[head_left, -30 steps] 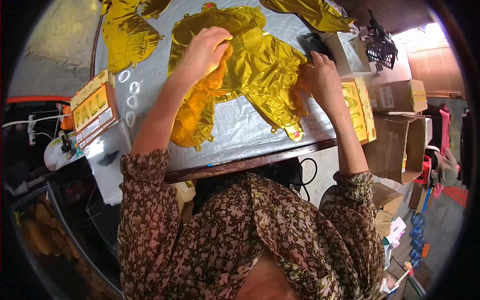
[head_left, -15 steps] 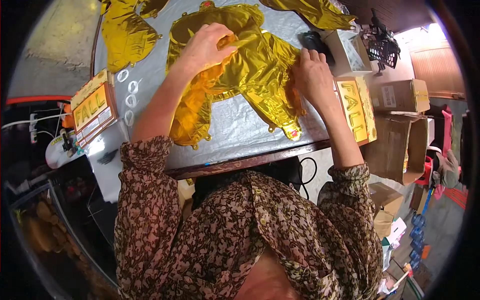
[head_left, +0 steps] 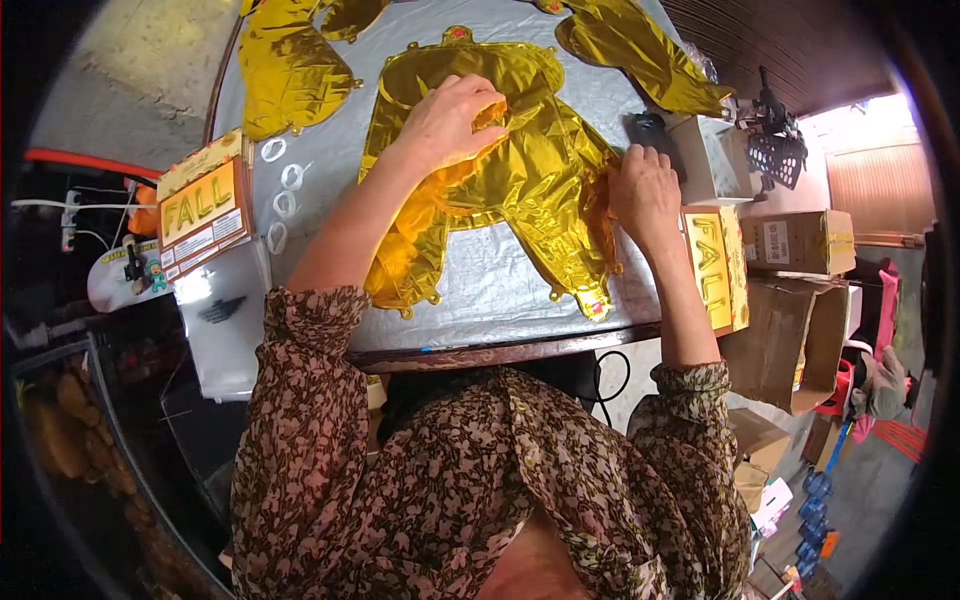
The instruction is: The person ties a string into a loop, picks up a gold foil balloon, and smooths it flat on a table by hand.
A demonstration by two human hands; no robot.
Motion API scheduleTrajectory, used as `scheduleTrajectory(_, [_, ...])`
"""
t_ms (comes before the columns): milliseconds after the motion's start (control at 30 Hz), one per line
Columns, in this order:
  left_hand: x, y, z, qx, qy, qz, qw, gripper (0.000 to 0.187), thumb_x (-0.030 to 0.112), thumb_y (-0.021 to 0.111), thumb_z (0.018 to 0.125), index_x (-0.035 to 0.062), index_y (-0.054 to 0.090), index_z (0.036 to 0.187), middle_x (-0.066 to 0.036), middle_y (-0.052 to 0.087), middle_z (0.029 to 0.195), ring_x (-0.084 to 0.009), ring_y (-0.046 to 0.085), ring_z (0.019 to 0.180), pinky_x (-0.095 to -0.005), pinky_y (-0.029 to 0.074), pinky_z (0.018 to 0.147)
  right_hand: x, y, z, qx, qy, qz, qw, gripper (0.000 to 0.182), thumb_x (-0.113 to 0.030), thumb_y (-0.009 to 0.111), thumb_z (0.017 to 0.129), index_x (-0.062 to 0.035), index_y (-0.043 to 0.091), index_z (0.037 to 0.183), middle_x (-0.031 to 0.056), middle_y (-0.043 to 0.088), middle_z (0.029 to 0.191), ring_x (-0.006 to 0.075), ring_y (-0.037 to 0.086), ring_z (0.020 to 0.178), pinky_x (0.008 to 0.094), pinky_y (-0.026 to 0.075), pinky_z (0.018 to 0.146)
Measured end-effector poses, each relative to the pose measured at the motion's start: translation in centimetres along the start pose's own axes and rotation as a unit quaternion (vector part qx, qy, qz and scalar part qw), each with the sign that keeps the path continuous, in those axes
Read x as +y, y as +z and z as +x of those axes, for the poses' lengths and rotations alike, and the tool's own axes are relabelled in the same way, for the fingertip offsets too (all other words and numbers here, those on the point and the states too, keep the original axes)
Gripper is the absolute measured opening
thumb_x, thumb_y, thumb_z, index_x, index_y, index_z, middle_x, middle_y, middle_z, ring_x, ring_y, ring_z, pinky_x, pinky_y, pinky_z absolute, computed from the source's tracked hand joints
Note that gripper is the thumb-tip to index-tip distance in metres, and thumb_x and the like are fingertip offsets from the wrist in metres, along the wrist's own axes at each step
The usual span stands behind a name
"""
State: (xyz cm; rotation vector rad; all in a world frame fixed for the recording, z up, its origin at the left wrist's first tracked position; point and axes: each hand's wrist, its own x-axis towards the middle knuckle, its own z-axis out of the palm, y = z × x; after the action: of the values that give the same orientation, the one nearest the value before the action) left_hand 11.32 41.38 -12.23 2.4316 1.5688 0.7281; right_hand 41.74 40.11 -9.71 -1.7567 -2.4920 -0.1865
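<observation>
A flat gold foil letter balloon [head_left: 510, 150], shaped like an A, lies wrinkled on the silver-covered table [head_left: 485, 275]. My left hand [head_left: 450, 125] is on its upper middle, fingers and thumb curled around a bit of foil; the fingertips are partly hidden. At the balloon's right edge, my right hand [head_left: 645, 195] has its fingers bent against the crumpled foil, thumb mostly out of sight. Orange reflections of the hands and arms show on the shiny surface. Small tabs stick out along the balloon's edges, and a red mark sits on its top tab.
More gold foil balloons [head_left: 290, 75] lie at the far left and far right of the table. Several clear rings [head_left: 284, 204] line the left side. FALL packages stand left [head_left: 205, 205] and right [head_left: 710, 265]. A white box [head_left: 715, 160] and cardboard boxes [head_left: 785, 335] are on the right.
The whole view has shifted, so the table and balloon appear lower and further right. Both hands keep nearly the same places on the balloon.
</observation>
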Motion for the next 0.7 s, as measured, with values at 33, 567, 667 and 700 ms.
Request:
scheduleTrajectory(33, [0.0,-0.1,0.0,0.002,-0.001,0.0,1.0,0.044,0.031,0.074,0.089,0.0069,0.068,0.125,-0.008,0.062,0.126,-0.0297,0.057,0.119,-0.0391,0.047,0.105,0.0,0.0,0.0,0.001,-0.001,-0.001,1.0,0.024,-0.019,0.066,0.09,0.0022,0.06,0.097,0.0232,0.064,0.102,0.0415,0.062,0.098,0.0513,0.051,0.084])
scheduleTrajectory(567, [0.1,-0.3,0.4,-0.049,-0.021,0.012,0.999,0.049,0.036,0.072,0.091,0.0102,0.065,0.132,-0.006,0.058,0.131,-0.0287,0.054,0.122,-0.0406,0.046,0.108,-0.1,0.2,0.6,0.022,-0.008,0.106,0.994,0.021,-0.011,0.065,0.087,0.0003,0.055,0.102,0.0233,0.06,0.104,0.043,0.06,0.099,0.0508,0.052,0.085])
scheduleTrajectory(667, [0.1,-0.3,0.3,-0.043,-0.021,0.013,0.999,0.049,0.036,0.072,0.091,0.0103,0.065,0.132,-0.006,0.057,0.131,-0.0285,0.054,0.122,-0.0406,0.046,0.107,-0.6,-0.8,0.7,0.003,0.006,0.097,0.995,0.029,-0.012,0.065,0.088,0.0003,0.056,0.113,0.0235,0.061,0.111,0.0423,0.061,0.105,0.0494,0.052,0.088])
scheduleTrajectory(700, [0.1,-0.3,0.3,-0.04,-0.019,0.015,0.999,0.049,0.036,0.073,0.091,0.0102,0.065,0.132,-0.006,0.058,0.13,-0.0285,0.055,0.122,-0.0405,0.046,0.107,-0.8,-1.0,0.8,-0.01,0.019,0.082,0.996,0.04,-0.014,0.068,0.089,0.0002,0.057,0.124,0.0231,0.062,0.118,0.0422,0.059,0.111,0.0488,0.05,0.092])
